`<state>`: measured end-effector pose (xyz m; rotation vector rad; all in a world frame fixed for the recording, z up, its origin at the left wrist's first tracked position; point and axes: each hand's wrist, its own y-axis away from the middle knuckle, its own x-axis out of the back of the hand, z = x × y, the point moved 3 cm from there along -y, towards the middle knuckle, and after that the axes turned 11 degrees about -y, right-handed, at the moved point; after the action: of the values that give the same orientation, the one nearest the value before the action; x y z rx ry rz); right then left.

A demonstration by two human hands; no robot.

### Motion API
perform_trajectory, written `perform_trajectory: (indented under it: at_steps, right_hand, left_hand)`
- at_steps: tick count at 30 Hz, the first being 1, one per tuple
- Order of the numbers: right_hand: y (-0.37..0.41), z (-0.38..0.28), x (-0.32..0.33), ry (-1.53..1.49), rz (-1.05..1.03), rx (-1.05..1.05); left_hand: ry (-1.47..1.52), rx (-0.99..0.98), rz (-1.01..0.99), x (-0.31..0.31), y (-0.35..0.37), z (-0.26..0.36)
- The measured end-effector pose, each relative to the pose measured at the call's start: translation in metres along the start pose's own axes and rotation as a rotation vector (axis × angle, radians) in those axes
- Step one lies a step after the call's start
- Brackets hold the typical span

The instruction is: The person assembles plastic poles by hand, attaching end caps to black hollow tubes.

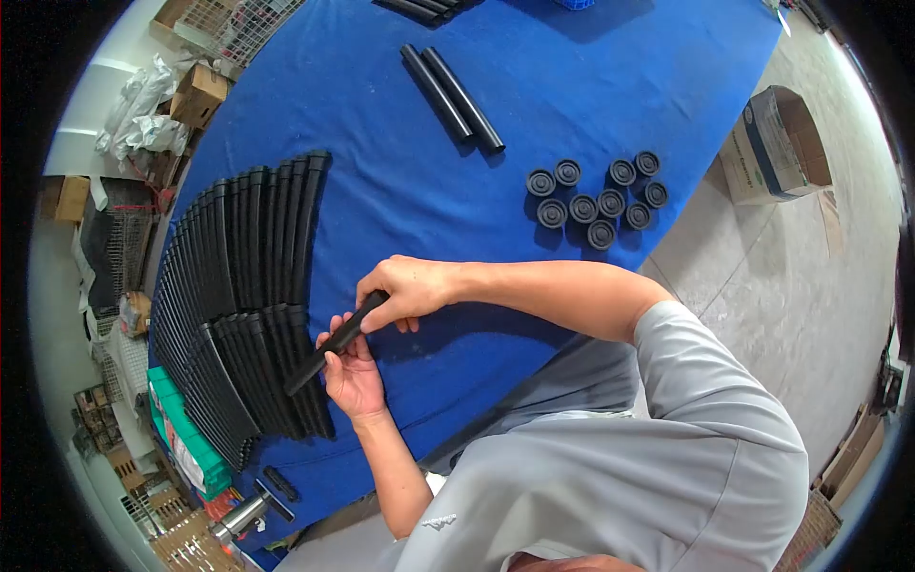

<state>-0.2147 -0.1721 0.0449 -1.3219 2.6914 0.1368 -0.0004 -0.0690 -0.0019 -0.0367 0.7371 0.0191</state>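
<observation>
Both hands close on one black tube [329, 348], held slanted just above the blue worktop [572, 86]. Right hand [410, 291] pinches its upper end; left hand [353, 374] wraps fingers around its middle. Rows of black tubes [238, 296] lie just beside it, and round black caps [596, 195] and two longer tubes [450, 95] lie well apart.

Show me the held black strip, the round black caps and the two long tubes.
Held black strip [351, 326]: head view, on its upper half.
Round black caps [583, 208]: head view, on the centre cap.
Two long tubes [437, 93]: head view, middle of the left tube.
</observation>
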Motion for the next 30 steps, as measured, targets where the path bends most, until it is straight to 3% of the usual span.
perform_trajectory:
  at_steps: [6,9,12,15,18,19,22,25,28,29,30]
  right_hand:
    - [-0.001,0.007,-0.004,0.405,0.106,0.597]
    - [0.007,-0.017,-0.002,-0.03,-0.066,-0.217]
    - [-0.002,0.002,-0.006,0.385,0.102,0.528]
    - [-0.003,0.008,-0.004,0.393,0.1,0.578]
    - [-0.001,-0.004,0.003,0.027,-0.029,-0.125]
    - [-0.002,0.0,0.002,-0.004,-0.015,-0.117]
    - [-0.003,-0.002,-0.001,0.474,0.186,0.706]
    - [-0.003,0.003,0.001,0.179,0.039,0.269]
    - [-0.004,0.008,0.002,-0.166,0.039,-0.068]
    - [-0.004,0.008,0.001,-0.045,0.05,0.021]
    - [-0.005,0.007,0.001,0.126,0.104,0.256]
  left_hand:
    - [0.114,0.002,0.018,0.007,-0.002,-0.002]
    - [0.092,-0.005,-0.02,0.002,0.0,0.0]
    - [0.121,0.018,0.027,-0.001,-0.003,-0.001]
    - [0.14,0.01,-0.001,0.002,-0.002,0.0]
    - [0.096,-0.003,0.017,0.001,-0.002,-0.001]
    - [0.075,-0.007,0.032,0.001,-0.001,-0.001]
    - [0.068,0.019,0.073,-0.001,-0.002,-0.001]
    - [0.09,-0.006,0.051,0.002,-0.002,-0.001]
    - [0.021,0.0,0.047,-0.004,-0.002,-0.001]
    - [0.026,0.005,0.076,-0.004,-0.002,-0.002]
    - [0.03,0.009,0.103,-0.003,-0.002,-0.003]
